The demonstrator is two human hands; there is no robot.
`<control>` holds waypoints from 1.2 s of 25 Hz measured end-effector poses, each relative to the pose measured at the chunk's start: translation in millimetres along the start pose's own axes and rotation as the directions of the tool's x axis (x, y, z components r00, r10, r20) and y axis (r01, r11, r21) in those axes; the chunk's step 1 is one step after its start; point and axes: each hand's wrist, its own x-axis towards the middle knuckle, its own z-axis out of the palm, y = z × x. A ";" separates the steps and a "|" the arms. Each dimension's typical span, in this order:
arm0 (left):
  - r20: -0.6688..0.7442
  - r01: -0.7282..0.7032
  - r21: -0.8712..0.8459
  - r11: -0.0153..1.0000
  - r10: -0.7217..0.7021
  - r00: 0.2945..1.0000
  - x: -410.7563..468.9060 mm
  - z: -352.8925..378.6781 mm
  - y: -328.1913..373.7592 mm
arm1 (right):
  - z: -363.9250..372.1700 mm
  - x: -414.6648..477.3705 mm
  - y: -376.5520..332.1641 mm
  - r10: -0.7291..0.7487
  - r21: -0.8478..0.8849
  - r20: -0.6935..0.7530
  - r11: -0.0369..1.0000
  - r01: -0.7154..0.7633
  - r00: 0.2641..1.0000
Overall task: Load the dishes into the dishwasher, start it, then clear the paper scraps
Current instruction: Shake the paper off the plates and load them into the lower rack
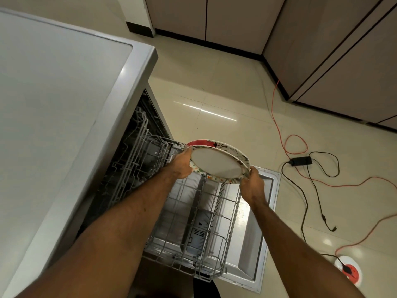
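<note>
The left hand (pixel 182 165) and right hand (pixel 252 183) each grip an opposite rim of two stacked plates (pixel 217 162), keeping them level over the far end of the pulled-out rack (pixel 189 214), probably to steady the stack before slotting one plate in.

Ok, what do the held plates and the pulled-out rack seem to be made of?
The plates look like glazed ceramic or melamine: smooth faces, printed rims; I can't tell which. The rack looks like grey coated wire: thin matte rods in a grid.
</note>
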 end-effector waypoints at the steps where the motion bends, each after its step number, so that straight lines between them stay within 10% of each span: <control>1: -0.002 -0.021 0.009 1.000 0.021 1.000 -8.4 -3.3 2.5 | -1.8 -6.4 -7.7 -0.023 0.007 0.000 1.000 0.023 1.000; 15: -0.198 -0.193 0.455 0.870 0.310 0.930 -193.5 -76.3 37.0 | -31.7 -180.0 -157.1 -0.581 -0.275 0.202 0.739 0.615 0.788; 21: -0.379 -0.124 0.596 0.794 0.413 0.828 -299.7 -111.9 24.6 | -46.3 -253.7 -222.5 -0.824 -0.267 0.292 0.417 0.869 0.485; 30: -0.639 0.118 0.281 0.952 0.094 0.763 -442.3 -136.2 -70.0 | 27.6 -355.6 -304.9 -0.888 -0.031 0.459 -0.056 0.998 -0.035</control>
